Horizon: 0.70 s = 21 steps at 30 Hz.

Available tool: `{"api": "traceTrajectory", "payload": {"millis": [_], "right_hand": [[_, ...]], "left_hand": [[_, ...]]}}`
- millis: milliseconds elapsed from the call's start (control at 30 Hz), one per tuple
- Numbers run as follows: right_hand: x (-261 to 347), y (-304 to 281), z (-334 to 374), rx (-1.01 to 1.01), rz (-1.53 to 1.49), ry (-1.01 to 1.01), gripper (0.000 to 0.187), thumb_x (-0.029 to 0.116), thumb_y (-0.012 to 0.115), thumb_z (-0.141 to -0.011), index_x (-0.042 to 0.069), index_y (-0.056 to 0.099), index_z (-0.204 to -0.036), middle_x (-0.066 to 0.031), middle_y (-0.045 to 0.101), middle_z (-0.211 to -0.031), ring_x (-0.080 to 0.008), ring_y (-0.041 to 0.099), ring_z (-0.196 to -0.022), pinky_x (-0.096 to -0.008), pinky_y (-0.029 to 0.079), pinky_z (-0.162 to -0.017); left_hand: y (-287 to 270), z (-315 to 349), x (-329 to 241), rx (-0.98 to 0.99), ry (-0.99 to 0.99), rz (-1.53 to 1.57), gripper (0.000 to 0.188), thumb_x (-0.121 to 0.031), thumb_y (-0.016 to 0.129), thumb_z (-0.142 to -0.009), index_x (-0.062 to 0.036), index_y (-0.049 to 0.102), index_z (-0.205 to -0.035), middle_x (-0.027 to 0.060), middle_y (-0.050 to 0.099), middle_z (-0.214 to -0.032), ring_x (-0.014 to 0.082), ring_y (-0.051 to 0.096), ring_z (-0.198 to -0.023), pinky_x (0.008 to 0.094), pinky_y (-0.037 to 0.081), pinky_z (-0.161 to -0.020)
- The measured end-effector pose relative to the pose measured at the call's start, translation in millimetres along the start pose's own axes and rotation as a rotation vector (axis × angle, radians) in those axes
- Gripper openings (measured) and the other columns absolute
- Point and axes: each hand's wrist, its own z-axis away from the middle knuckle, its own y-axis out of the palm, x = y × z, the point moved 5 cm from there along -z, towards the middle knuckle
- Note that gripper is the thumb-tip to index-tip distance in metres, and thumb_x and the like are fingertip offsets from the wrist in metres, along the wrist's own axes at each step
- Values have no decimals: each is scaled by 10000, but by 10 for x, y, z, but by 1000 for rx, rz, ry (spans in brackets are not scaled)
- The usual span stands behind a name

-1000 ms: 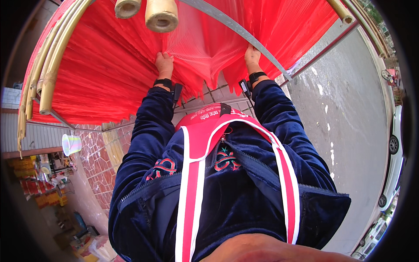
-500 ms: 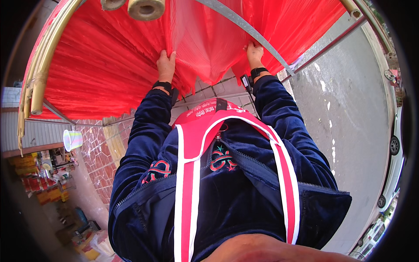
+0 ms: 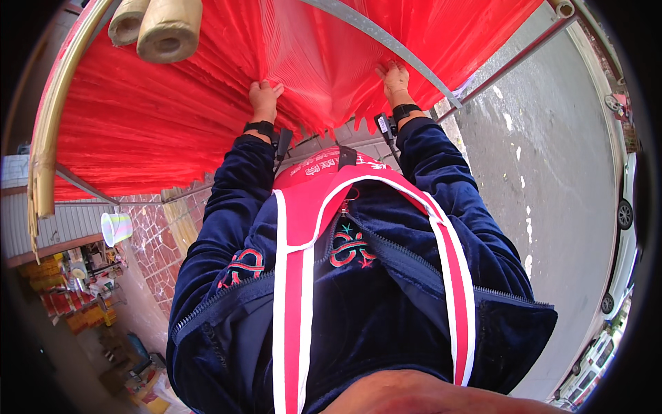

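Two thick hollow tubes (image 3: pixel 176 17) have shifted leftward in view, from about eleven o'clock half a second ago to between ten and eleven now, their open ends facing the wearer. Slender bamboo poles (image 3: pixel 49 131) run along the rim between nine and ten, with a pale bucket (image 3: pixel 116 228) near nine. Pleated red sheet (image 3: pixel 321 52) fans from ten o'clock past one, its ragged hem hanging above a red bib (image 3: pixel 331 181). At eleven, the left hand (image 3: pixel 263 101) touches the pleats, thumb spread away from its curled fingers; whether these pinch a fold, I cannot tell. A curved metal strip (image 3: pixel 386 41) sweeps from twelve toward two, just beside the right hand (image 3: pixel 395 79) at one, whose fingers lie somewhat apart against the sheet; their grip is unclear. Grey road (image 3: pixel 545 165) reaches a white car (image 3: pixel 629 200) at three.
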Motion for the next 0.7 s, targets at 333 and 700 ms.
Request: {"api": "traceTrajectory", "payload": {"millis": [333, 700], "right_hand": [[431, -308, 47, -284, 687, -564, 318, 194, 546, -936, -52, 630, -1118, -239, 676, -1074, -344, 645, -1007, -388, 478, -862], [551, -218, 378, -344, 868, -584, 333, 210, 502, -947, -30, 615, -1149, -294, 647, -1054, -453, 598, -1033, -446, 463, -895]], "left_hand": [[-352, -254, -216, -284, 176, -93, 210, -116, 448, -989, 75, 472, -1071, 199, 621, -920, 268, 681, -772, 309, 590, -674], [-675, -238, -484, -401, 392, -361, 193, -139, 466, -984, 48, 502, -950, 159, 647, -801, 226, 654, -685, 312, 543, -604]]}}
